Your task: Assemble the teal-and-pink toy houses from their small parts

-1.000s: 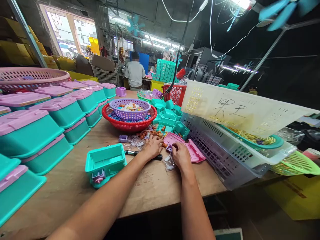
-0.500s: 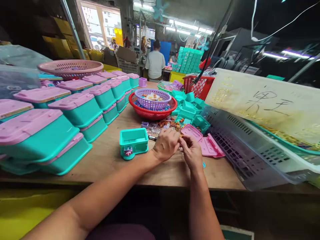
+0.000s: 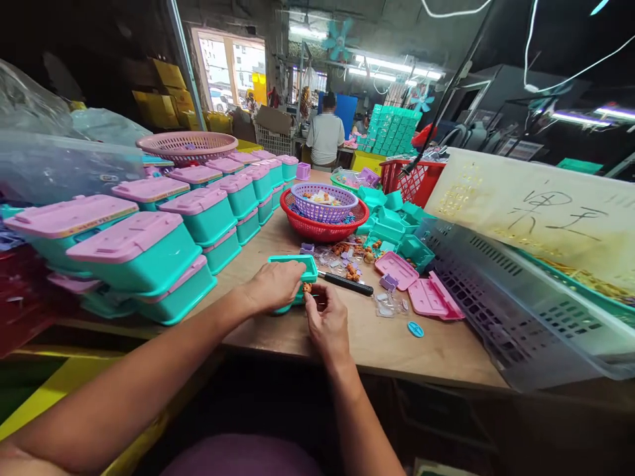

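My left hand [image 3: 278, 283] is closed over the near side of a small teal plastic box [image 3: 308, 266], whose open rim shows beyond the fingers. In the fingers of my right hand [image 3: 328, 318] is a small brown figurine [image 3: 307, 288], held against the box's right side. Its details are too small to make out, and the hands hide much of the box's lower part. Just right of them lies a black-handled tool [image 3: 350, 283]. Pink plastic lids [image 3: 397, 270], a purple clip-like part [image 3: 389, 282] and a blue oval piece [image 3: 415, 329] rest farther right.
Stacked teal boxes with pink lids [image 3: 131, 237] line the left. A purple basket [image 3: 322, 210] sits in a red basket [image 3: 317, 231] ahead, near loose brown figurines [image 3: 353, 271] and a heap of teal boxes [image 3: 389, 228]. A clear crate [image 3: 476, 291] borders the right. A person [image 3: 325, 135] is in the background.
Both hands have moved left from the parts pile to the teal box. My left hand has taken hold of the box, and the figurine is now against its side. The view has shifted left.
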`<state>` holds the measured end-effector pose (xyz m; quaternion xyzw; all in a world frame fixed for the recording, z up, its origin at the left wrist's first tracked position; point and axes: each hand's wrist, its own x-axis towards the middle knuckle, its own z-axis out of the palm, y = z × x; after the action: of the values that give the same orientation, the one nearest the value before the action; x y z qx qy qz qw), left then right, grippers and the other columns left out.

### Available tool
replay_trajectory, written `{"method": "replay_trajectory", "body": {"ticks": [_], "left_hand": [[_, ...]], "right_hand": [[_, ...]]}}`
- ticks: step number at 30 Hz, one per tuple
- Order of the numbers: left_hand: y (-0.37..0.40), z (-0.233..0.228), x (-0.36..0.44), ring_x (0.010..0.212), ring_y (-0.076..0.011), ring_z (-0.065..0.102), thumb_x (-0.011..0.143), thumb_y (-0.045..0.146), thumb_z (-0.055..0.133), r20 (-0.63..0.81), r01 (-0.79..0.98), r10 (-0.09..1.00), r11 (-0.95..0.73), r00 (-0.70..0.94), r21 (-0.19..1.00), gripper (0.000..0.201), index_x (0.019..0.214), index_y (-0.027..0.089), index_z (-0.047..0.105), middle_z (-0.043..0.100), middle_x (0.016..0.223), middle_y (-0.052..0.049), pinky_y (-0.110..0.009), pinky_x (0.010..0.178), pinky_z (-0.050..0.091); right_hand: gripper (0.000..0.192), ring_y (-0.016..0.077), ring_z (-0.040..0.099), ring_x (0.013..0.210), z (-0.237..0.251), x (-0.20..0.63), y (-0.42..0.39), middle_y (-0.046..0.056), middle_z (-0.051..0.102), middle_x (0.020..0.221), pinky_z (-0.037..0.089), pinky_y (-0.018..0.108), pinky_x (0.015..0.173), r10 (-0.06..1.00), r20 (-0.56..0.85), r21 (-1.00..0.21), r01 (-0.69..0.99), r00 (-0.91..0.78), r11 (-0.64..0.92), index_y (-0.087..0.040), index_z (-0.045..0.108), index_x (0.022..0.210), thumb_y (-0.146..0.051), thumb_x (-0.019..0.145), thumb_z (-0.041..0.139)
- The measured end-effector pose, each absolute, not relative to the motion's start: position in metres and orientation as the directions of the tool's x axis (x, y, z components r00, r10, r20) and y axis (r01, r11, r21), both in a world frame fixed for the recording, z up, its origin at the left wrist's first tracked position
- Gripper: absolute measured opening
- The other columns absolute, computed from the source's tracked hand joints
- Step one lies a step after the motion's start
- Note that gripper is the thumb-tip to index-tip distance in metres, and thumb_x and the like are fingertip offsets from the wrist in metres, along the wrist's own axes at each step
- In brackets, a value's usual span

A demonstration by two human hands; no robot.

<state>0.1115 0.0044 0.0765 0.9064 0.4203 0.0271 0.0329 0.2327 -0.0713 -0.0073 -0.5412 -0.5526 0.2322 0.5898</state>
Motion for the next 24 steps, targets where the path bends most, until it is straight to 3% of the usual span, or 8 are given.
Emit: {"method": "replay_trajectory", "body": {"ticks": [2, 5, 7, 9, 13, 18, 24], "left_hand": [[0.004, 0.082, 0.11, 0.087, -0.0264, 0.065, 0.093, 0.025, 0.043, 0.031, 0.76, 0.767, -0.64, 0.641, 0.109, 0.021, 0.099, 0.017, 0.061, 0.068, 0.096, -0.011, -0.033, 0.073, 0.046], [0.004, 0.089, 0.103, 0.077, -0.0215, 0.063, 0.093, 0.028, 0.04, 0.007, 0.724, 0.744, -0.652, 0.668, 0.225, 0.022, 0.093, 0.02, 0.061, 0.068, 0.087, -0.006, -0.029, 0.067, 0.043], [0.005, 0.092, 0.096, 0.074, -0.0189, 0.061, 0.092, 0.028, 0.039, 0.001, 0.677, 0.718, -0.657, 0.696, 0.333, 0.022, 0.086, 0.02, 0.059, 0.066, 0.084, -0.004, -0.027, 0.066, 0.041], [0.007, 0.092, 0.091, 0.073, -0.0174, 0.059, 0.091, 0.029, 0.038, 0.014, 0.621, 0.69, -0.659, 0.723, 0.423, 0.023, 0.083, 0.019, 0.057, 0.064, 0.082, -0.003, -0.026, 0.066, 0.041], [0.009, 0.09, 0.085, 0.075, -0.0162, 0.058, 0.091, 0.03, 0.038, 0.037, 0.552, 0.661, -0.654, 0.75, 0.518, 0.023, 0.085, 0.019, 0.057, 0.064, 0.082, -0.002, -0.024, 0.069, 0.043], [0.011, 0.089, 0.088, 0.076, -0.0169, 0.058, 0.09, 0.039, 0.039, -0.03, 0.583, 0.706, -0.559, 0.707, 0.59, 0.031, 0.086, 0.017, 0.06, 0.065, 0.082, -0.002, -0.024, 0.067, 0.044], [0.013, 0.089, 0.089, 0.073, -0.0198, 0.061, 0.08, 0.051, 0.05, -0.111, 0.668, 0.752, -0.495, 0.65, 0.556, 0.034, 0.084, 0.019, 0.059, 0.066, 0.079, -0.002, -0.025, 0.059, 0.042]], "right_hand": [[0.017, 0.0159, 0.064, 0.083, -0.002, 0.23, -0.073, 0.006, 0.068, 0.096, 0.053, 0.029, 0.075, 0.823, 0.497, -0.818, 0.464, 0.273, 0.34, -0.019, 0.061, 0.104, -0.027, 0.094, 0.052], [0.017, 0.0196, 0.059, 0.085, 0.01, 0.228, -0.08, 0.006, 0.068, 0.09, 0.048, 0.034, 0.08, 0.769, 0.613, -0.61, 0.726, 0.178, 0.318, -0.02, 0.065, 0.097, -0.027, 0.096, 0.049], [0.018, 0.0219, 0.055, 0.086, 0.018, 0.226, -0.086, 0.006, 0.067, 0.088, 0.044, 0.036, 0.081, 0.769, 0.628, -0.476, 0.84, 0.119, 0.259, -0.022, 0.067, 0.094, -0.032, 0.095, 0.052], [0.019, 0.023, 0.052, 0.087, 0.022, 0.225, -0.09, 0.006, 0.065, 0.089, 0.043, 0.036, 0.08, 0.777, 0.62, -0.421, 0.881, 0.108, 0.214, -0.024, 0.069, 0.097, -0.038, 0.093, 0.058], [0.019, 0.0221, 0.051, 0.088, 0.018, 0.226, -0.092, 0.005, 0.064, 0.088, 0.041, 0.035, 0.081, 0.763, 0.629, -0.469, 0.856, 0.151, 0.218, -0.026, 0.069, 0.103, -0.038, 0.092, 0.06], [0.018, 0.0207, 0.051, 0.086, 0.007, 0.223, -0.083, 0.003, 0.064, 0.089, 0.038, 0.037, 0.083, 0.711, 0.645, -0.584, 0.781, 0.281, 0.222, -0.028, 0.071, 0.104, -0.037, 0.091, 0.063], [0.014, 0.0256, 0.047, 0.093, 0.008, 0.221, -0.08, 0.006, 0.059, 0.096, 0.034, 0.038, 0.077, 0.765, 0.559, -0.596, 0.797, 0.321, 0.1, -0.034, 0.074, 0.096, -0.041, 0.084, 0.069]]}}
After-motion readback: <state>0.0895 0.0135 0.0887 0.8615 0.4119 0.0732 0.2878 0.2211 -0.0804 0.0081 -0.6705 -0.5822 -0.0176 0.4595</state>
